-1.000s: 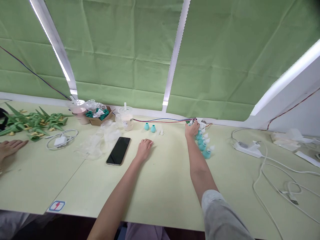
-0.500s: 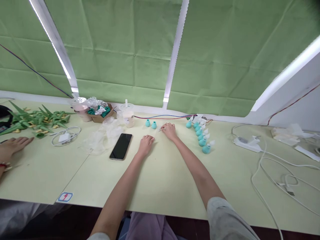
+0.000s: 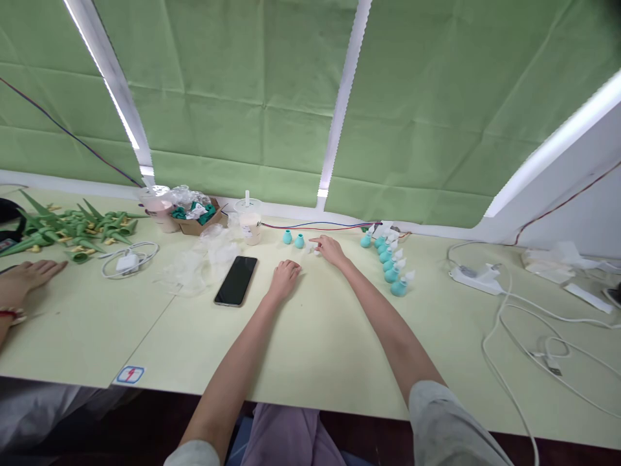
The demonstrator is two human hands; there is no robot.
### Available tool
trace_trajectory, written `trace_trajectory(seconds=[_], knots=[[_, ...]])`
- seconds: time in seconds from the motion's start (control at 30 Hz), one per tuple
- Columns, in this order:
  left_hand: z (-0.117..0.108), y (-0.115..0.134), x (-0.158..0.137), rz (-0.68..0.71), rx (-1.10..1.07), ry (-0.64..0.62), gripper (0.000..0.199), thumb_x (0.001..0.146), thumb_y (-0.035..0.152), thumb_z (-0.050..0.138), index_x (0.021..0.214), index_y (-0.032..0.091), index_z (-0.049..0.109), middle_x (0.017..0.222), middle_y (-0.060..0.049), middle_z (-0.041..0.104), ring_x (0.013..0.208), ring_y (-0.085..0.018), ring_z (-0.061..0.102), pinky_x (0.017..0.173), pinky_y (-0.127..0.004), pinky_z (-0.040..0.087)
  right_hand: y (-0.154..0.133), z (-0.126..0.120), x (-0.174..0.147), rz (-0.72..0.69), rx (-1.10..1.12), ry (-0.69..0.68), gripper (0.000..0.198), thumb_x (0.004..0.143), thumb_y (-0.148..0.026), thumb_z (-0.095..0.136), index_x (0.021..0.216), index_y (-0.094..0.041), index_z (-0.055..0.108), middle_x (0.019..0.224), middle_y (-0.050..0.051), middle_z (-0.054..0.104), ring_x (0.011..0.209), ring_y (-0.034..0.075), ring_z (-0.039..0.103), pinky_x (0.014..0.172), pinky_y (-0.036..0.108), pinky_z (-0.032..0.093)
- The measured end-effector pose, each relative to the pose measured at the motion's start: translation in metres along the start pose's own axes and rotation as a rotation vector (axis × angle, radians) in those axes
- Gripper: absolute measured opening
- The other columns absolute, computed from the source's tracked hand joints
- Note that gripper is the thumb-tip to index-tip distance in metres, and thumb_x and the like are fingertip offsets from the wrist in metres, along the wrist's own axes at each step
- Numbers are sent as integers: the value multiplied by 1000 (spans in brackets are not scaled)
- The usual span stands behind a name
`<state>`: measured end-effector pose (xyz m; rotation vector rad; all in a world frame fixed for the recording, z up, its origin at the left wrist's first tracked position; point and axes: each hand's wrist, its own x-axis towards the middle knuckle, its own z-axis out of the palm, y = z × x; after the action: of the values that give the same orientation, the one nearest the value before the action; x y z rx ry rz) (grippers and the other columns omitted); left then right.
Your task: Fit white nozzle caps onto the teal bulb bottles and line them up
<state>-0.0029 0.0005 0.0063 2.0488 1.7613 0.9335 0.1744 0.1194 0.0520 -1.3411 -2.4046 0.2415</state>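
My left hand [image 3: 285, 278] rests on the table, its fingers curled together; whatever they may hold is too small to make out. My right hand [image 3: 330, 250] is open, forefinger stretched out toward small white pieces [image 3: 309, 246] on the tabletop. I cannot tell whether the fingertip touches them. Just left of these pieces stand two small turquoise vase-shaped pots, a nearer one [image 3: 299, 241] and a farther one [image 3: 287, 237], with bare necks. Right of my right arm runs a row of several similar turquoise pots [image 3: 398, 287], with white pointed pieces [image 3: 410, 277] sticking out of their tops.
A black phone [image 3: 236, 281] lies left of my left hand, beside crumpled clear plastic [image 3: 194, 265]. Behind are a drink cup [image 3: 250, 223] and a cardboard box [image 3: 198, 226]. Another person's hand [image 3: 33, 275] lies near green pieces [image 3: 77, 226]. White cables [image 3: 514, 304] cross the right side.
My right hand has drawn back slightly from the white pieces, with its forefinger now straightened, and more of them show. My left hand stays nearly in place. The view has shifted slightly.
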Motion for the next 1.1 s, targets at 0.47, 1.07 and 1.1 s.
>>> trace_trajectory(seconds=[0.47,1.07,1.1], knots=[[-1,1,-1,9,32,-4,21,92,26,43,104,20,58,110,-8,62,107,-25,51,91,-41,42,-16,4,-4,10,67,-60,12,81,-19,64,91,-23,70,91,1,68,82,14,59,72,24,40],[-2,19,-5,64,-271,283,18,83,32,61,97,22,67,90,-2,68,76,-15,57,76,-29,48,-48,43,-64,401,1231,-11,30,67,-43,69,85,-20,67,75,0,67,57,10,56,46,19,32],[-3,19,-5,48,-275,290,19,83,33,61,97,23,67,90,-2,68,76,-15,57,76,-29,48,-45,43,-63,375,1181,-19,28,70,-42,67,88,-20,67,78,0,68,57,10,57,47,20,33]])
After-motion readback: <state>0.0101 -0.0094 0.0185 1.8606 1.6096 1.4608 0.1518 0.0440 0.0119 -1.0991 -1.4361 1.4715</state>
